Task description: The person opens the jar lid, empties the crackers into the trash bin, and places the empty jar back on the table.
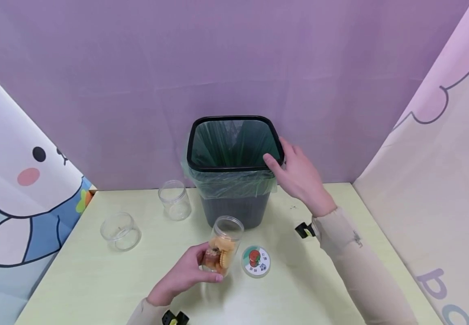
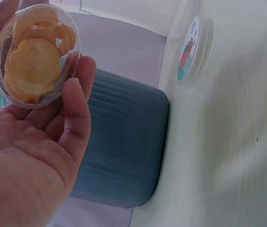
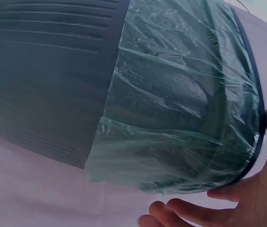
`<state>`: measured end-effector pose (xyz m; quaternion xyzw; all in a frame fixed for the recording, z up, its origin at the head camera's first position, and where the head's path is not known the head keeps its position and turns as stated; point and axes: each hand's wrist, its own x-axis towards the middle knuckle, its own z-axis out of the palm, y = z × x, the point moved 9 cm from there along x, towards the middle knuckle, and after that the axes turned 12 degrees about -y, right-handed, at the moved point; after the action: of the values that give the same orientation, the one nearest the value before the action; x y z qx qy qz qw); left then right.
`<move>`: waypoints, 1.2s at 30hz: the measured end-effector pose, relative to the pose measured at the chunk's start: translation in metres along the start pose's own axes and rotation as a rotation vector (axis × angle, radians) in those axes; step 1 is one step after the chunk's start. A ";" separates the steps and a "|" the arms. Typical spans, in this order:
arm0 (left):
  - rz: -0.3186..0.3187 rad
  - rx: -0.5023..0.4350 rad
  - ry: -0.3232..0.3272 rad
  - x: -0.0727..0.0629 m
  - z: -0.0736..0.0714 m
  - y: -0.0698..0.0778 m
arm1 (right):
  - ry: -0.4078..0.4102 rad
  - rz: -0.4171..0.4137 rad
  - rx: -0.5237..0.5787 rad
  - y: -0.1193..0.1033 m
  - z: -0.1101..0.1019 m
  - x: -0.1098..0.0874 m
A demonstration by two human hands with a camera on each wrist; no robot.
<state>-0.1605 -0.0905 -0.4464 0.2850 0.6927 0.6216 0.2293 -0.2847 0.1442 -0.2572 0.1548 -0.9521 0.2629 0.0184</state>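
Note:
My left hand [image 1: 189, 271] grips a clear plastic jar [image 1: 229, 229], tilted over the table in front of the bin. Inside the jar are orange-brown snack pieces [image 2: 32, 66] and some darker brown bits. At the bin's right side, my right hand [image 1: 301, 178] pinches the black rim, thumb on top and fingers outside. The trash can [image 1: 234, 210] is dark grey and stands upright at the back, with a green plastic bag [image 3: 171, 99] folded over its outer wall. A round lid [image 1: 256, 262] with a red fruit picture lies right of the jar.
Two clear containers stand on the left of the pale table [image 1: 76, 271]: a taller jar [image 1: 176, 203] beside the bin and a shorter one [image 1: 121, 232] nearer the front. A purple backdrop [image 1: 234, 54] hangs directly behind the bin, with printed panels at both sides.

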 end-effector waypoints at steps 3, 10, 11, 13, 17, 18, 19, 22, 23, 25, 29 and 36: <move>0.003 0.004 0.003 0.000 -0.001 0.000 | -0.034 0.034 0.008 0.001 0.004 0.006; 0.005 0.041 0.013 -0.002 -0.005 0.004 | -0.126 0.087 0.006 0.003 0.008 0.011; 0.007 0.049 0.019 -0.002 -0.007 0.004 | -0.142 0.096 0.000 0.004 0.008 0.011; 0.011 0.068 0.033 -0.003 -0.011 0.006 | -0.169 0.112 -0.015 0.005 0.008 0.010; 0.023 0.107 0.075 -0.007 -0.024 0.012 | -0.216 0.129 -0.039 0.003 0.007 0.010; 0.028 0.120 0.088 -0.008 -0.028 0.015 | -0.231 0.133 -0.038 0.003 0.007 0.010; 0.030 0.137 0.104 -0.009 -0.032 0.018 | -0.247 0.137 -0.030 0.003 0.008 0.010; 0.038 0.190 0.164 -0.013 -0.049 0.030 | -0.292 0.156 -0.005 0.002 0.010 0.011; 0.037 0.206 0.187 -0.014 -0.055 0.035 | -0.305 0.162 0.006 0.002 0.011 0.011; 0.033 0.237 0.236 -0.018 -0.067 0.047 | -0.317 0.170 0.021 0.002 0.011 0.010; 0.011 0.284 0.327 -0.027 -0.089 0.071 | -0.319 0.172 0.037 0.003 0.012 0.010; -0.080 0.357 0.422 -0.033 -0.119 0.115 | -0.312 0.174 0.063 0.004 0.013 0.009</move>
<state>-0.2033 -0.1924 -0.3187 0.1574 0.8345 0.5256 0.0503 -0.2941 0.1380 -0.2688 0.1114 -0.9446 0.2660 -0.1571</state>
